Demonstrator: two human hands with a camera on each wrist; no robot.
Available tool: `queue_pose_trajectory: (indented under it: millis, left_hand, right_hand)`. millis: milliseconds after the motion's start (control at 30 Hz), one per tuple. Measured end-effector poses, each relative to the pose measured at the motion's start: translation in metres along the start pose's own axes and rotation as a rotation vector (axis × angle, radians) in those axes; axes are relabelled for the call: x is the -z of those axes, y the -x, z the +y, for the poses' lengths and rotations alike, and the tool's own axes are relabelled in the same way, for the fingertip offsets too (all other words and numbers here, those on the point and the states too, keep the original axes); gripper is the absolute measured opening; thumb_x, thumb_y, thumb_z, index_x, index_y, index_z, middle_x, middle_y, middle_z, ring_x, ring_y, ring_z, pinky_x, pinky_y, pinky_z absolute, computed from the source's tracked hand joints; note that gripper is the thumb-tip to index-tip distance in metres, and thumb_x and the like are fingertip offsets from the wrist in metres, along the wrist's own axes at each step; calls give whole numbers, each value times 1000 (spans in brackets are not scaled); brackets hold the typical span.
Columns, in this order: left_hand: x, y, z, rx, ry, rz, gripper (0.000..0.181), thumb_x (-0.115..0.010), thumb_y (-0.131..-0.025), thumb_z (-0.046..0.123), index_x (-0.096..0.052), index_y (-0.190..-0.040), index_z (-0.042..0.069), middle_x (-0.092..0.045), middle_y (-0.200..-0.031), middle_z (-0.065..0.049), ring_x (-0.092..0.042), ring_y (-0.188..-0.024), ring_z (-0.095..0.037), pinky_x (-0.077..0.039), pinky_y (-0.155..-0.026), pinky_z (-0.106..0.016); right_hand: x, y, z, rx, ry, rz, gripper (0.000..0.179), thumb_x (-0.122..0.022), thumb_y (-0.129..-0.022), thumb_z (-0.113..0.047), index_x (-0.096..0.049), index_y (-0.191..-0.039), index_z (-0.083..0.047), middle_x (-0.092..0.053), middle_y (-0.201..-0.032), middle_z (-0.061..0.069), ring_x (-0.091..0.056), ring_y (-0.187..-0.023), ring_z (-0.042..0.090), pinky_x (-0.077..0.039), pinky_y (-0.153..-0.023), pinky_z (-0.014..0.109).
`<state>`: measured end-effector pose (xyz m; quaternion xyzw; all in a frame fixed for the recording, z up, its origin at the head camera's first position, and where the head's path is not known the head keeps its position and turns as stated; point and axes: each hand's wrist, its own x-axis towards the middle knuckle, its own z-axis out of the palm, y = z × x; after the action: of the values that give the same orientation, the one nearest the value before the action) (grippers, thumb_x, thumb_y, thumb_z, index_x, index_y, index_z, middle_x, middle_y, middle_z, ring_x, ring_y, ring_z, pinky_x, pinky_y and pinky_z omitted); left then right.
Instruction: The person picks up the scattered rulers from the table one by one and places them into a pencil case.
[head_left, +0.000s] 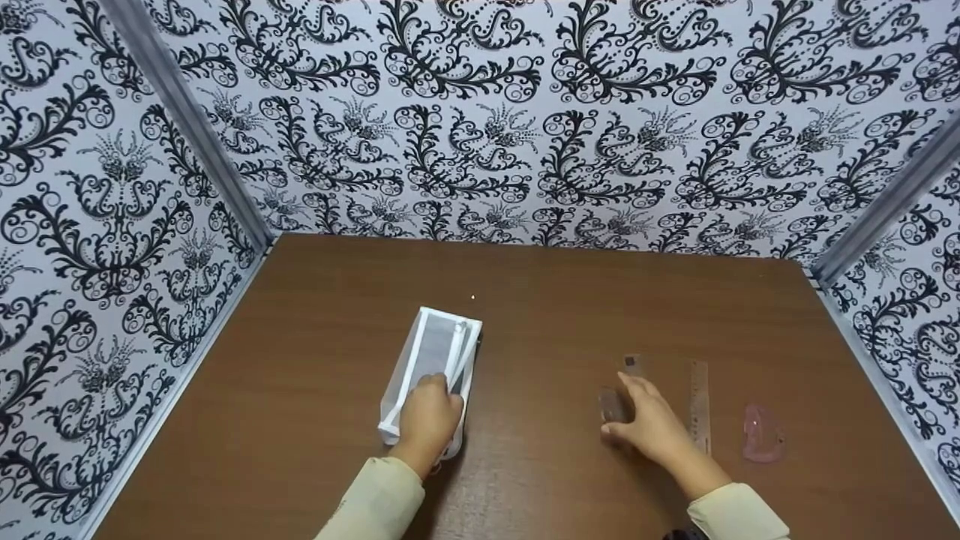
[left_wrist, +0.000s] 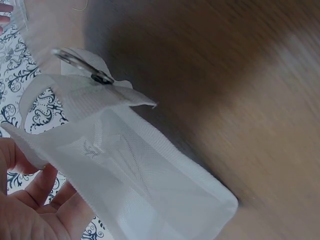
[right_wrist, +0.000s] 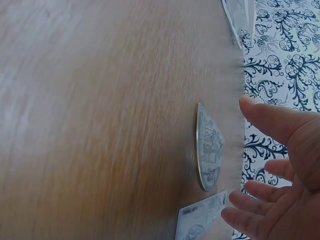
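Note:
My left hand [head_left: 430, 416] grips the rim of a white mesh zip pouch [head_left: 437, 349]. In the left wrist view, the thumb and fingers hold the near edge of the pouch [left_wrist: 135, 165], and its zipper pull [left_wrist: 82, 65] shows at the top. My right hand [head_left: 651, 424] hovers with fingers spread beside a clear half-round protractor [head_left: 612, 405], holding nothing. The right wrist view shows the protractor [right_wrist: 209, 147] on the table, apart from the fingers of the right hand [right_wrist: 285, 180]. A clear flat piece [right_wrist: 200, 217] lies close to the fingertips.
A clear ruler [head_left: 699, 397] lies right of the right hand, partly behind the forearm. Farther right is a pink translucent curved piece [head_left: 761, 433]. The brown table [head_left: 540, 315] meets patterned walls [head_left: 480, 135] at the back and sides.

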<state>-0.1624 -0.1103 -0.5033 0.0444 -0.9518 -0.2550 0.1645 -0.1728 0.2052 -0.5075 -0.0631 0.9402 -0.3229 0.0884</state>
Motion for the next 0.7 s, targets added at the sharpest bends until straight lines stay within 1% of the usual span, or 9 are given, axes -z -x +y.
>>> queue_pose_trajectory:
  millis: [267,500,700]
  left_hand:
    - [-1,-1,0,-4,5,9,7,-61,-71,4,-54,-70,1,-54,-67,-12,-59,-59,-37,-47,-53,-48]
    - [0,-1,0,10,8,-4,7,-61,-71,4,-55,-71,0,-54,-68,-12,-59,-60,-37,-47,-54,-48]
    - [1,-1,0,20,9,-15,6,-60,-72,4,-55,-71,1,-54,-68,-11,-59,-59,-35,-47,-54,-47]
  right_hand:
    - [-1,-1,2,-8,-12,-3,86,-79,-78,-17,-30,-146,5,-31,-145,33,-35,-130,52,-32,-103,61]
    - [-3,-2,4,-18,-33,-12,87,-79,-77,-18,-30,-146,5,-31,-145,34,-36,-129,53,-33,-102,62]
    - [-4,-2,6,-21,-49,-23,89,-80,-76,-20,-31,-146,5,-31,-145,34,-33,-130,54,-30,-103,62]
